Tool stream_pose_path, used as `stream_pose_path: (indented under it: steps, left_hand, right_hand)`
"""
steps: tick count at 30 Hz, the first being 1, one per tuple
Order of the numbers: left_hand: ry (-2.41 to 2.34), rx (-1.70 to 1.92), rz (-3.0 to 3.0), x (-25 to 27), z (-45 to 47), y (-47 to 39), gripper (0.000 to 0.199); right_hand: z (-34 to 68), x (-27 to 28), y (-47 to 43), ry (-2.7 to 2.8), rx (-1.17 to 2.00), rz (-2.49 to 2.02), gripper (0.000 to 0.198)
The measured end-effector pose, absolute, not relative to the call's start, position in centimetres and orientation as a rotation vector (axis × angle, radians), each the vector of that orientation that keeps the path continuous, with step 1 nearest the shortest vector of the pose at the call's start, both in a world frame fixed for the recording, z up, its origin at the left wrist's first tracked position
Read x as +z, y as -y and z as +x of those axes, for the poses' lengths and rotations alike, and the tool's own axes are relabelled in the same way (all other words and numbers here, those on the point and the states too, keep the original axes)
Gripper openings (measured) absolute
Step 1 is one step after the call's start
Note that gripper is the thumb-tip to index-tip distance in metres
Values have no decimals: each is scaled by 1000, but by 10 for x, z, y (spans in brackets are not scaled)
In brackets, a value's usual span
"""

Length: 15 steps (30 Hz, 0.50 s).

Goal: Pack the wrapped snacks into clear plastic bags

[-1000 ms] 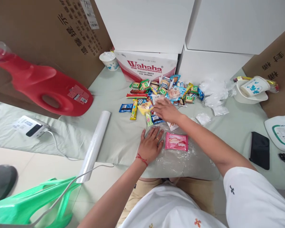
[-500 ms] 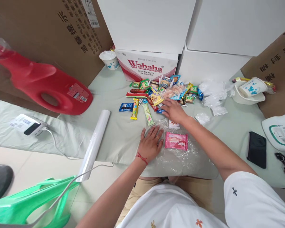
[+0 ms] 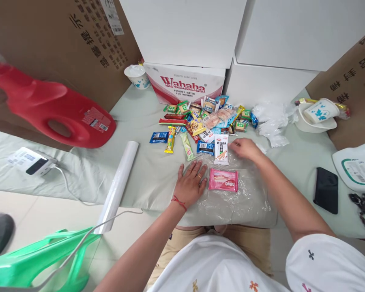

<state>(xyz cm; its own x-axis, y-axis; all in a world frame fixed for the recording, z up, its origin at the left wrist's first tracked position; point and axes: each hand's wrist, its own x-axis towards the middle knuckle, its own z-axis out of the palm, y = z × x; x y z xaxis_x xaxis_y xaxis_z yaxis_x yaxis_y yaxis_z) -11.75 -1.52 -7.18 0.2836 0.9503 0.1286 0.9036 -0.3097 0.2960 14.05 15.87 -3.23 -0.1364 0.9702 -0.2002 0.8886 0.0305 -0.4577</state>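
While your L hand point(image 3: 191, 182) lies flat, fingers spread, nothing held, your R hand point(image 3: 243, 149) curls by the white packet point(image 3: 221, 150), just far of the pink pack point(image 3: 223, 180) on the counter point(image 3: 152, 170); can't tell if gripping. Prob. light, bendy, slick: pinch its long edges.

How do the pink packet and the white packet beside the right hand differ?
The pink packet lies crosswise; the white packet points lengthwise away from the person.
The pink packet's large lettering is upside down in this view; the white packet's is upright.
The pink packet is nearer the person's body than the white packet.
Both are printed snack wrappers.
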Motion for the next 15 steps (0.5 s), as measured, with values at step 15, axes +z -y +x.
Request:
stream_pose_path:
  steps: [15]
  left_hand:
    - [-1764, 368, 2360, -69, -116, 14, 54]
  right_hand:
    - [109, -3, -185, 1738, 992, -1214, 26]
